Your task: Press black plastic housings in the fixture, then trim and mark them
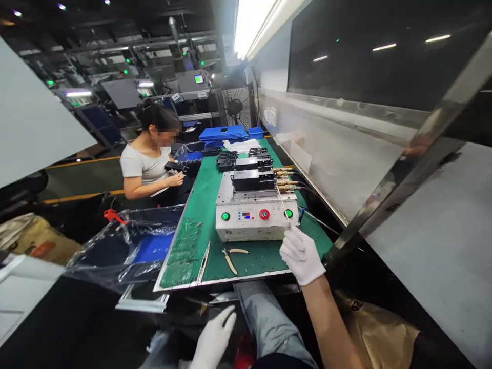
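My right hand (302,254), in a white glove, grips a thin metal rod (283,204) that rises to the black fixture (253,180) on top of a white control unit (249,228). The unit has green buttons, a red stop button and a small digital display. Brass hose fittings (286,182) stick out of its right side. My left hand (213,338), also gloved, hangs low beside my jeans-clad leg (265,320), below the bench edge, with its fingers together. Long-nosed pliers (231,259) with tan handles lie on the green bench mat (253,269) left of my right hand.
A seated co-worker (148,164) handles a black part across the bench. Stacks of black parts (226,160) and blue trays (223,135) stand at the far end. A clear plastic sheet (126,251) hangs at the bench's left edge, and a metal-edged panel (400,189) runs along the right.
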A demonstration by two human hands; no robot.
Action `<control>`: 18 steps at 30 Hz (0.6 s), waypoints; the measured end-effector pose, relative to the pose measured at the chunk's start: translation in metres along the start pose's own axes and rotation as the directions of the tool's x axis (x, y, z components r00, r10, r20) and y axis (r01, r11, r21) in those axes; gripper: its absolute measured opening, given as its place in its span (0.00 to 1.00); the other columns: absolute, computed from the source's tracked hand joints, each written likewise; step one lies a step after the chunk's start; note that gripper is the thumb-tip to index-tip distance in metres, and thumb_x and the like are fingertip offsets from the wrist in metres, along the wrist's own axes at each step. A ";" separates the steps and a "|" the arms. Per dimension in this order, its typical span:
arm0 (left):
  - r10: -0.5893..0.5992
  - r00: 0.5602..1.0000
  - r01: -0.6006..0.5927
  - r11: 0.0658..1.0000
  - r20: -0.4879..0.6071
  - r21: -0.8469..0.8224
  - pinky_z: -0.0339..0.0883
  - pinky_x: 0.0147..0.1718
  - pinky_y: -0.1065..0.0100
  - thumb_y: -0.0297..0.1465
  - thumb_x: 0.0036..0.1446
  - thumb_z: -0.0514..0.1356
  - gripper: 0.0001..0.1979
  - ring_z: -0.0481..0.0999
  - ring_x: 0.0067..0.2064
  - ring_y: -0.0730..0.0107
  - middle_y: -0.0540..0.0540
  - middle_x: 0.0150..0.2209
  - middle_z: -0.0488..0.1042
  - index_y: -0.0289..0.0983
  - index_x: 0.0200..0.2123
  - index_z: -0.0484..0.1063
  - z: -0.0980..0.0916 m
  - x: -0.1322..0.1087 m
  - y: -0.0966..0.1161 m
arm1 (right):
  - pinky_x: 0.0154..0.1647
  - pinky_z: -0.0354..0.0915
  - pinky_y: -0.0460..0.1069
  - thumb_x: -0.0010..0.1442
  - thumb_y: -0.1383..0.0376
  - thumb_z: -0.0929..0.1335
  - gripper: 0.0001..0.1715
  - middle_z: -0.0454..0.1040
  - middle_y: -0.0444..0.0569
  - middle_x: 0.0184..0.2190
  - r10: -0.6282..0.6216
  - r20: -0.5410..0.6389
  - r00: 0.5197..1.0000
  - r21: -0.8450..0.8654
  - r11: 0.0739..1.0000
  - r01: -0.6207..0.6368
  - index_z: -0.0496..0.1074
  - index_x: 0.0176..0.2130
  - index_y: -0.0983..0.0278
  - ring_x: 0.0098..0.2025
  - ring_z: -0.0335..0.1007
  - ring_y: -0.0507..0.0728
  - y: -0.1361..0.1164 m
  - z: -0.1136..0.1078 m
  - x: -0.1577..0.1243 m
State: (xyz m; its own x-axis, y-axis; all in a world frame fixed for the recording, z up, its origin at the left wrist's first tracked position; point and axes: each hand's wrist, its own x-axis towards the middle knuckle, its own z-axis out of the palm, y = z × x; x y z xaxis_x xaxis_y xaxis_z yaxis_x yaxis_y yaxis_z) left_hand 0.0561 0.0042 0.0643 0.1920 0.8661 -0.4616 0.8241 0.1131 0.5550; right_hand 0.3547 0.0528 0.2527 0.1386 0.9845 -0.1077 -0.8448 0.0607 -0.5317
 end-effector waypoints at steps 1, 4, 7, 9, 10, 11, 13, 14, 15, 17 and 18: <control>0.019 1.000 -0.019 1.000 -0.020 -0.015 0.64 0.61 0.74 0.35 0.69 0.52 0.20 0.76 0.61 0.67 0.50 0.58 0.79 0.44 0.58 0.77 -0.008 0.003 0.006 | 0.12 0.43 0.41 0.68 0.69 0.67 0.09 0.46 0.30 0.14 -0.009 -0.017 1.000 0.007 1.000 0.009 0.71 0.33 0.63 0.13 0.31 0.46 0.000 0.001 -0.003; 0.032 0.994 -0.036 0.999 -0.105 -0.029 0.64 0.60 0.74 0.38 0.70 0.49 0.20 0.76 0.60 0.68 0.50 0.57 0.79 0.45 0.54 0.78 -0.034 0.015 0.031 | 0.13 0.44 0.41 0.68 0.71 0.66 0.09 0.47 0.30 0.14 -0.013 -0.052 0.999 0.028 1.000 0.014 0.71 0.33 0.63 0.13 0.30 0.46 0.001 0.007 -0.008; -0.033 0.984 0.035 0.999 -0.177 0.009 0.69 0.52 0.67 0.43 0.71 0.44 0.25 0.80 0.53 0.59 0.43 0.48 0.83 0.42 0.43 0.80 -0.051 0.037 0.057 | 0.12 0.46 0.41 0.69 0.68 0.66 0.08 0.45 0.29 0.13 0.016 -0.079 0.997 -0.023 1.000 -0.018 0.71 0.35 0.63 0.13 0.29 0.46 0.007 0.010 -0.014; -0.096 0.976 0.106 0.993 -0.194 0.042 0.70 0.48 0.61 0.48 0.70 0.44 0.28 0.81 0.51 0.51 0.36 0.43 0.83 0.39 0.36 0.79 -0.053 0.054 0.071 | 0.11 0.45 0.41 0.70 0.65 0.67 0.07 0.43 0.29 0.13 0.024 -0.100 0.995 -0.067 0.997 -0.031 0.72 0.37 0.62 0.13 0.28 0.47 0.011 0.008 -0.021; -0.124 0.974 0.137 0.989 -0.191 0.055 0.70 0.48 0.59 0.50 0.69 0.46 0.29 0.81 0.50 0.48 0.33 0.43 0.82 0.38 0.36 0.79 -0.051 0.062 0.077 | 0.11 0.46 0.41 0.70 0.65 0.67 0.05 0.43 0.29 0.13 0.023 -0.112 0.993 -0.077 0.996 -0.032 0.72 0.38 0.62 0.13 0.28 0.47 0.012 0.006 -0.025; -0.146 0.972 0.161 0.985 -0.183 0.066 0.71 0.48 0.58 0.52 0.68 0.47 0.30 0.81 0.51 0.46 0.31 0.43 0.82 0.36 0.36 0.80 -0.049 0.070 0.082 | 0.11 0.47 0.40 0.69 0.65 0.68 0.04 0.43 0.29 0.14 0.017 -0.125 0.992 -0.080 0.996 -0.027 0.72 0.39 0.62 0.13 0.28 0.46 0.012 0.005 -0.028; -0.178 0.971 0.193 0.978 -0.162 0.084 0.71 0.48 0.57 0.52 0.67 0.49 0.30 0.81 0.51 0.44 0.28 0.45 0.81 0.33 0.40 0.81 -0.045 0.081 0.089 | 0.12 0.49 0.39 0.68 0.68 0.69 0.02 0.45 0.29 0.14 0.004 -0.150 0.989 -0.073 0.997 -0.015 0.72 0.40 0.62 0.13 0.29 0.45 0.012 0.003 -0.035; -0.188 0.970 0.203 0.975 -0.152 0.092 0.71 0.49 0.58 0.51 0.67 0.50 0.30 0.81 0.52 0.45 0.27 0.46 0.81 0.32 0.43 0.81 -0.043 0.084 0.091 | 0.12 0.50 0.39 0.67 0.68 0.70 0.02 0.46 0.29 0.14 0.006 -0.165 0.986 -0.077 0.997 -0.018 0.72 0.40 0.61 0.12 0.30 0.45 0.012 0.002 -0.038; -0.195 0.970 0.210 0.973 -0.143 0.097 0.72 0.49 0.58 0.48 0.68 0.49 0.29 0.81 0.52 0.45 0.26 0.47 0.81 0.31 0.45 0.81 -0.043 0.087 0.092 | 0.12 0.51 0.39 0.67 0.68 0.70 0.02 0.46 0.30 0.14 0.005 -0.186 0.983 -0.091 0.996 -0.022 0.73 0.39 0.61 0.12 0.32 0.45 0.013 0.002 -0.041; -0.200 0.972 0.213 0.972 -0.124 0.098 0.72 0.50 0.59 0.44 0.68 0.49 0.28 0.81 0.52 0.47 0.26 0.48 0.80 0.30 0.46 0.81 -0.044 0.090 0.092 | 0.12 0.53 0.39 0.65 0.66 0.72 0.01 0.46 0.31 0.13 -0.015 -0.238 0.971 -0.153 0.988 -0.022 0.75 0.39 0.60 0.12 0.37 0.45 0.016 -0.002 -0.051; -0.201 0.972 0.212 0.973 -0.119 0.091 0.72 0.49 0.60 0.43 0.68 0.49 0.27 0.81 0.52 0.48 0.27 0.48 0.81 0.31 0.46 0.82 -0.045 0.090 0.091 | 0.12 0.56 0.40 0.63 0.64 0.73 0.03 0.47 0.32 0.13 -0.042 -0.255 0.966 -0.205 0.979 -0.011 0.76 0.40 0.59 0.12 0.40 0.45 0.019 -0.006 -0.057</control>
State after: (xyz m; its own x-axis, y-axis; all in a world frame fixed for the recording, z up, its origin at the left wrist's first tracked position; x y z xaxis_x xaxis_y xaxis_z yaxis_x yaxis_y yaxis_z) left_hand 0.1247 0.1148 0.1045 -0.0420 0.8774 -0.4779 0.8913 0.2490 0.3789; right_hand 0.3340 -0.0033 0.2434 0.3014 0.9064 -0.2960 -0.7223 0.0144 -0.6915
